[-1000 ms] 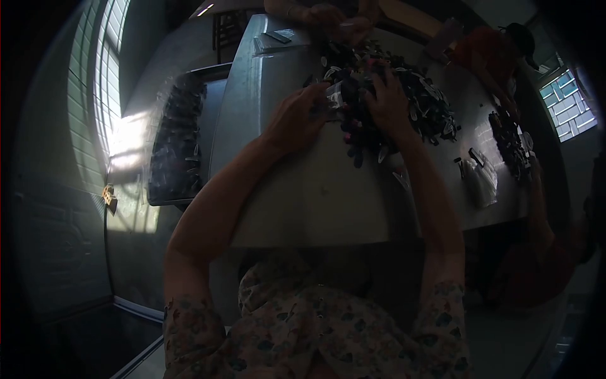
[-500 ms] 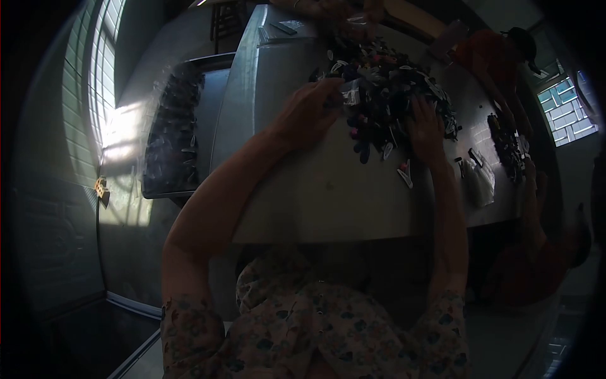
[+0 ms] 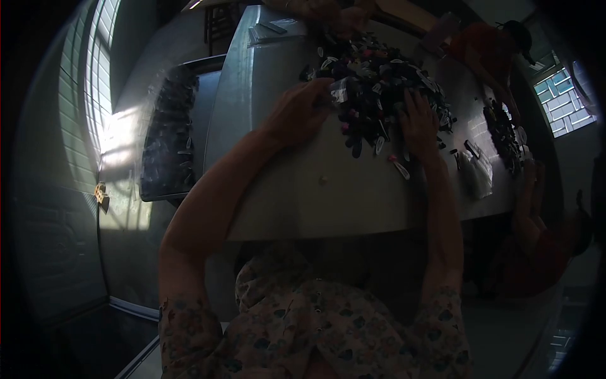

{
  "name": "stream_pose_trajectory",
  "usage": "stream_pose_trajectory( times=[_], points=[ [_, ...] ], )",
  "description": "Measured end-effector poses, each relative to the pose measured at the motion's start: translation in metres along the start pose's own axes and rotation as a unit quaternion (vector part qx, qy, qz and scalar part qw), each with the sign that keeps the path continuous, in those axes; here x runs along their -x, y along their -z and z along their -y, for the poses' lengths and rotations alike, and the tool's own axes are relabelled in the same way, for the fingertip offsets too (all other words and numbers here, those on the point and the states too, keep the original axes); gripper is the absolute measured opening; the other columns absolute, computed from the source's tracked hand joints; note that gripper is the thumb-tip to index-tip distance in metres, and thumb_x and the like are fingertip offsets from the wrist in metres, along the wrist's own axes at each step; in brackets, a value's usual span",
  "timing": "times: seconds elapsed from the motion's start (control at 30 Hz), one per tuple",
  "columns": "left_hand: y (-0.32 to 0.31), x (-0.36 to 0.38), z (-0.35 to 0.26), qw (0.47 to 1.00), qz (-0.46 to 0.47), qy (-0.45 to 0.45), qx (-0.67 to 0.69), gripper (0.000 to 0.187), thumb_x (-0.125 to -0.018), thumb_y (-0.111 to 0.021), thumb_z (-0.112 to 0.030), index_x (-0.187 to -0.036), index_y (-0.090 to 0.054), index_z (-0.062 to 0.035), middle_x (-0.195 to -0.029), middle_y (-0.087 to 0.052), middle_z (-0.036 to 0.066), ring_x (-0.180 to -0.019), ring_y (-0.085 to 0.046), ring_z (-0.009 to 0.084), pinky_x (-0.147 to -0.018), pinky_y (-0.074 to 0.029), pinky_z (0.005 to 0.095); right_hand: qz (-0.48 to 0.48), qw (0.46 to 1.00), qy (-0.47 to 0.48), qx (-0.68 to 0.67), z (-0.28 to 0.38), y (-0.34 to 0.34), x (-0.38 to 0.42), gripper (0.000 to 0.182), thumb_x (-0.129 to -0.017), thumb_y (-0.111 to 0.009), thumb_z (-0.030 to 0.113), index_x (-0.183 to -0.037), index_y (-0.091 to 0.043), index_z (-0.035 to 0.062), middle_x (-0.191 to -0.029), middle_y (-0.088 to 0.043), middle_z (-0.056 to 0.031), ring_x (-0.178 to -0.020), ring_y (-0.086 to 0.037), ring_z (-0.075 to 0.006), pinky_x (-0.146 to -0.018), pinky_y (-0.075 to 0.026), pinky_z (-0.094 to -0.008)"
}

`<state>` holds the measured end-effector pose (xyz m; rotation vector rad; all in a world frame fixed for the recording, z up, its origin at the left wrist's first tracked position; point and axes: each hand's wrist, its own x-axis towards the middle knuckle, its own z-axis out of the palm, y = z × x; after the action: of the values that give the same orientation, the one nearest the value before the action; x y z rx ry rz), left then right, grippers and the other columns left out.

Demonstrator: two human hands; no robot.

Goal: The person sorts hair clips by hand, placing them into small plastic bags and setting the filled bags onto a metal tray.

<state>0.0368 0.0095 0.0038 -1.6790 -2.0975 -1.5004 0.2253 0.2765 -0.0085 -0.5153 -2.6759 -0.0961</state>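
Observation:
A heap of mostly dark hair clips, with some white and pink among them, covers the far middle of the table. My left hand is at the heap's left edge, its fingers closed on a small clear plastic bag. Whether clips are inside that bag I cannot make out. On the heap's right side lies my right hand, palm down with fingers stretched out over the clips. A single hair clip with a pink tip rests on the table just below my right hand.
Left of the table stands a dark tray of packed bags. Flat clear bags lie at the far left corner. Co-workers sit across and to the right, near another clip pile and a plastic bag.
The view has shifted slightly. My left hand still grips the bag at the heap's edge, and my right hand stays on the clips with its fingers spread slightly differently.

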Motion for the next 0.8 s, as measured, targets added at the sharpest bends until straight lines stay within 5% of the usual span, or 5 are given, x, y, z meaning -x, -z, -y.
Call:
stream_pose_trajectory(
  times=[0.07,0.23,0.57,0.63,0.8],
  points=[
    [0.001,0.000,0.000,1.000,0.001,-0.001,-0.009,0.054,-0.079,-0.068,-0.010,-0.130,-0.052,-0.0033,-0.100,-0.067,0.014,-0.095,-0.065,0.0337,-0.083,-0.052,0.0425,0.002,1.000,-0.021,0.013,0.001,0.001,-0.001,0.051,-0.102,-0.042,0.036,-0.151,-0.039,0.0211,-0.159,-0.028,-0.0123,-0.147,-0.023,-0.0342,-0.117,-0.015,-0.0545],
    [-0.002,-0.001,0.004,1.000,-0.008,-0.011,0.009,0.053,-0.079,-0.068,-0.010,-0.130,-0.052,-0.0027,-0.100,-0.067,0.015,-0.095,-0.065,0.0341,-0.084,-0.052,0.0425,0.048,0.992,0.110,-0.050,0.044,0.015,0.016,0.051,-0.102,-0.042,0.035,-0.151,-0.039,0.0201,-0.158,-0.031,-0.0119,-0.147,-0.023,-0.0338,-0.118,-0.015,-0.0519],
    [0.001,-0.002,0.003,1.000,0.001,-0.014,0.016,0.054,-0.078,-0.069,-0.011,-0.128,-0.053,-0.0027,-0.099,-0.067,0.016,-0.093,-0.066,0.0344,-0.082,-0.052,0.0421,-0.001,0.995,0.013,-0.096,0.001,0.024,0.022,0.051,-0.095,-0.057,0.029,-0.144,-0.049,0.0156,-0.150,-0.044,-0.0106,-0.140,-0.037,-0.0314,-0.116,-0.023,-0.0450],
    [0.000,-0.001,0.004,1.000,0.002,-0.015,0.016,0.054,-0.078,-0.070,-0.011,-0.129,-0.052,-0.0031,-0.099,-0.067,0.016,-0.093,-0.066,0.0342,-0.081,-0.053,0.0420,-0.055,0.991,0.039,-0.117,0.017,0.037,0.028,0.038,-0.091,-0.063,0.020,-0.128,-0.064,0.0123,-0.130,-0.060,-0.0089,-0.124,-0.052,-0.0287,-0.107,-0.034,-0.0420],
    [-0.001,0.000,0.003,1.000,0.001,-0.021,0.004,0.054,-0.078,-0.070,-0.011,-0.129,-0.052,-0.0039,-0.098,-0.067,0.017,-0.092,-0.066,0.0337,-0.080,-0.053,0.0417,-0.035,0.982,0.063,-0.172,0.051,0.057,0.024,0.024,-0.084,-0.066,0.006,-0.107,-0.072,0.0091,-0.100,-0.067,-0.0059,-0.100,-0.059,-0.0246,-0.092,-0.043,-0.0374]
  ],
)
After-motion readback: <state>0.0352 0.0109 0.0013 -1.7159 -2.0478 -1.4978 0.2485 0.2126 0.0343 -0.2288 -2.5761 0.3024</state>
